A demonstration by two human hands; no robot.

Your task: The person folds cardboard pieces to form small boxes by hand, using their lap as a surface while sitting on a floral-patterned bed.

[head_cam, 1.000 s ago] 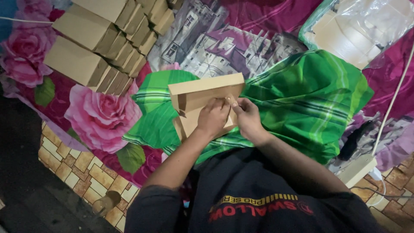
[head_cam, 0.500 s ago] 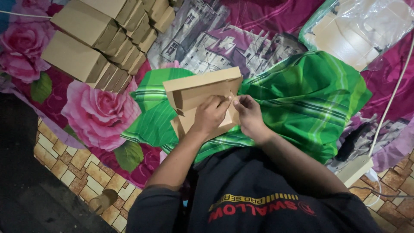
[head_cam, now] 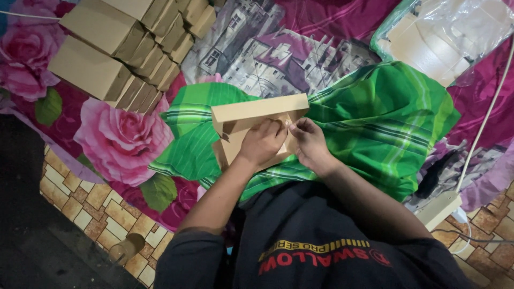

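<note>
Head view: a flowered sheet (head_cam: 123,139) covers the floor, with finished boxes (head_cam: 123,48) stacked in rows at the upper left and a bag of flat blanks (head_cam: 444,37) at the upper right. On the green cloth (head_cam: 385,118) over the lap rests a half-folded box (head_cam: 257,115). Since half a second ago the box has barely shifted; both hands have closed in on one flap. Left hand (head_cam: 262,144) pinches that flap; right hand (head_cam: 310,142) pinches beside it, fingertips nearly meeting. Judgement: folding continues, flap not yet seated.
</note>
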